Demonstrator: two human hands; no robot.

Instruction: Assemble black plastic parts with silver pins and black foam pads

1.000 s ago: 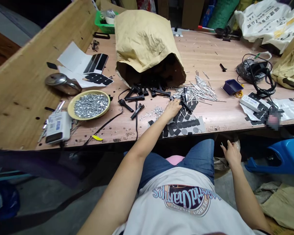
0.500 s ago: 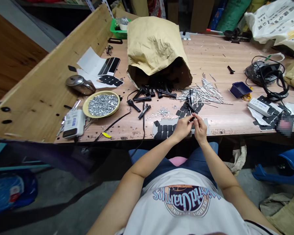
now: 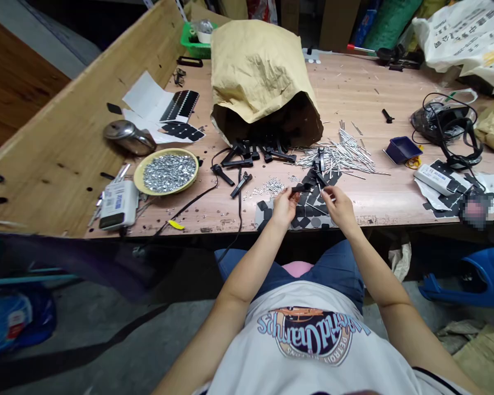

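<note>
My left hand [image 3: 286, 207] is closed on a small black plastic part [image 3: 301, 188], which points right over the sheet of black stickers [image 3: 300, 221] at the table's front edge. My right hand [image 3: 339, 205] is a short way to the right, fingers curled in a pinch; what they hold, if anything, is too small to make out. Just beyond its fingertips stands a black clamp-like piece [image 3: 320, 164] with a thin silvery tip. One metal pin [image 3: 316, 209] lies on the sheet between my hands. Small metal nuts [image 3: 274, 186] lie scattered left of the sheet.
Behind my hands are a heap of metal pins [image 3: 346, 151] and an open paper sack [image 3: 257, 71] spilling black plastic parts [image 3: 239, 163]. On the left stands a yellow bowl [image 3: 136, 178] of small metal pieces. A black cable [image 3: 241, 203] hangs over the front edge. A dark blue box [image 3: 402, 150] sits right.
My hands have moved apart from being together at the fingertips. The left has gone left with the black part, the right slightly right. The pin on the sheet now shows between them.
</note>
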